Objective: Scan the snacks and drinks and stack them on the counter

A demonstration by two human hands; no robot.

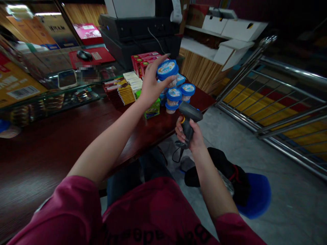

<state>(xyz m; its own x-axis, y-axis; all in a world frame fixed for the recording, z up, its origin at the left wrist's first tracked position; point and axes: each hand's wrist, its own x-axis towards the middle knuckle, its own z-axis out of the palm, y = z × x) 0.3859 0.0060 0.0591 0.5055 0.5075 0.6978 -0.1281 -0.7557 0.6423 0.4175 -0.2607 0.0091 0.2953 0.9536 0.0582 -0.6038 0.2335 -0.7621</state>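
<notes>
My left hand (154,81) is around the uppermost blue-lidded tub (167,68), thumb in front and fingers along its far side. Its underside is partly hidden by my thumb. Other tubs (174,94) with blue lids stand stacked just below and to the right of it on the dark red table. In my right hand (190,133) is a dark grey handheld barcode scanner (190,111), its handle wrapped by my fingers. The scanner's head points up and left, close to the stacked tubs.
Left of the tubs are a green packet (152,110), yellow packets (126,92) and red boxes (143,61). A glass shelf with a phone (67,79) stands at the left. To the right are a metal rail (288,64) and a blue stool (258,195) with a dark bag.
</notes>
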